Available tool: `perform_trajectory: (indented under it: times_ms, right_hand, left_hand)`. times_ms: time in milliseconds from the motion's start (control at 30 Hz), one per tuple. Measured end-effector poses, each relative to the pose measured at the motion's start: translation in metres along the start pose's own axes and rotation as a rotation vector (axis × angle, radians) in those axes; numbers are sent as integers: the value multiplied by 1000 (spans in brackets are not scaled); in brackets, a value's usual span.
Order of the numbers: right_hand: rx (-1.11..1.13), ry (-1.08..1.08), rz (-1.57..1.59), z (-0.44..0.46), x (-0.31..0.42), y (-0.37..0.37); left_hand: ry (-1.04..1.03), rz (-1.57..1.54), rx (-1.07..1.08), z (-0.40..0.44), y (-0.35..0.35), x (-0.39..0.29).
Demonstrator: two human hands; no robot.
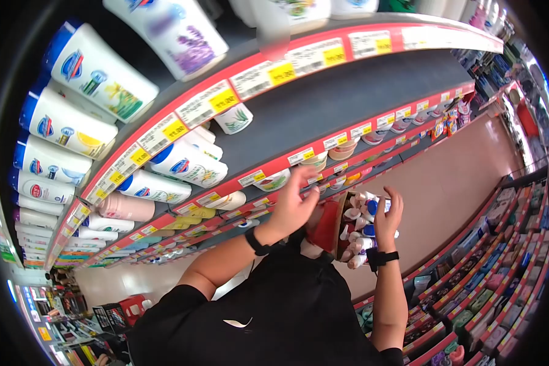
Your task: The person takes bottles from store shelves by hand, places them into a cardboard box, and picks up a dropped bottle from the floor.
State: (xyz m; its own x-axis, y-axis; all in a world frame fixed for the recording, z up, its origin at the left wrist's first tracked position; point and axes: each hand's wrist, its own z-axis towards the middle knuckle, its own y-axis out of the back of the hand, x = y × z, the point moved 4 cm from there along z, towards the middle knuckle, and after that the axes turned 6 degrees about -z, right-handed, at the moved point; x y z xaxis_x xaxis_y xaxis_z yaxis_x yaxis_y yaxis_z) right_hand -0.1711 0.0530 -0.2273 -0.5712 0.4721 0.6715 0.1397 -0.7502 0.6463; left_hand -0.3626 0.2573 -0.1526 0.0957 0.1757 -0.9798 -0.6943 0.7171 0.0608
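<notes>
Left hand (293, 208): mid-frame, half-open, fingers loosely extended, thumb apart from them. It is in front of the lower red price rail (264, 174) in the picture; contact with the shelf can't be confirmed from this angle.

Right hand (389, 218): right of center, fingers raised and bent, at the right side of an open carton (340, 227). Can't tell whether it grips a bottle or just sits next to them; the blue-capped bottle (372, 208) is right by the fingers.

Carton is just right of frame center, between the hands, packed with mostly white bottles, several tops facing up. Red panel (325, 221) on its left side.

Black wristband (258, 243) on left wrist, black wristband with a boxy unit (382, 258) on right. Black T-shirt (250, 317) fills bottom center.

Shelving: grey shelf board (323, 104) runs from center to upper right. White aloe-print bottle (234, 119) stands near its left end. White blue-capped bottles (73, 125) line the left side, lavender-print bottle (177, 36) at upper left, pink bottles (126, 207) lower down. Tubs (344, 149) on the tier under the board. Second shelf bank (470, 274) at lower right, across the aisle floor (445, 183).
</notes>
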Motion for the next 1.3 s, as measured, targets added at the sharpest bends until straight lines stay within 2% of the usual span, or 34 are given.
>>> perform_trajectory:
  times_ms: [33, 67, 100, 167, 300, 400, 467, 500, 567, 633, 700, 767, 833, 900, 967, 1033, 1100, 1133, 1167, 1233, 1300]
  right_hand:
    - [5, 13, -6, 15, 29, 0]
    - [-22, 121, 33, 29, 59, 0]
    - [-49, 226, 74, 41, 89, -1]
    - [-11, 328, 134, 60, 151, -4]
    - [136, 439, 298, 87, 242, -41]
    - [271, 454, 414, 94, 283, -86]
    - [422, 390, 450, 95, 300, -108]
    - [424, 392, 445, 96, 305, -116]
    - [618, 323, 552, 96, 308, -138]
    - [611, 321, 586, 101, 304, -158]
    - [703, 325, 617, 105, 308, -167]
    - [696, 288, 628, 109, 306, -169]
    - [702, 278, 692, 113, 301, -169]
    - [656, 242, 685, 112, 301, -157]
    - [620, 285, 514, 112, 297, -144]
    - [583, 284, 590, 111, 289, -131]
    - [541, 277, 620, 101, 289, -97]
    - [371, 482, 607, 95, 287, -87]
    - [338, 479, 594, 87, 284, -75]
    - [170, 606, 628, 77, 274, -50]
    - [115, 579, 555, 63, 261, -22]
  left_hand:
    - [-215, 178, -86, 6, 19, -23]
    - [-223, 209, -183, 8, 34, -43]
    - [-316, 250, -232, 12, 50, -51]
    - [-446, 288, -386, 22, 72, -71]
    - [-467, 222, -438, 39, 95, -78]
    - [-375, 246, -431, 51, 104, -81]
    - [-375, 240, -482, 55, 110, -72]
    - [-377, 238, -530, 57, 113, -68]
    - [-405, 250, -591, 58, 117, -68]
    - [-307, 165, -551, 61, 119, -74]
    - [-327, 111, -571, 64, 120, -73]
    - [-232, -1, -547, 68, 121, -63]
    - [-285, 1, -545, 66, 120, -67]
    - [-237, 39, -466, 62, 120, -56]
    - [-260, 4, -444, 54, 111, -47]
    - [-285, -34, -418, 49, 104, -42]
    - [-399, 145, -391, 44, 98, -57]
    - [-393, 261, -342, 38, 93, -70]
    - [-393, 199, -327, 36, 90, -65]
    - [-539, 337, -241, 29, 79, -85]
    - [-643, 389, -178, 18, 62, -98]
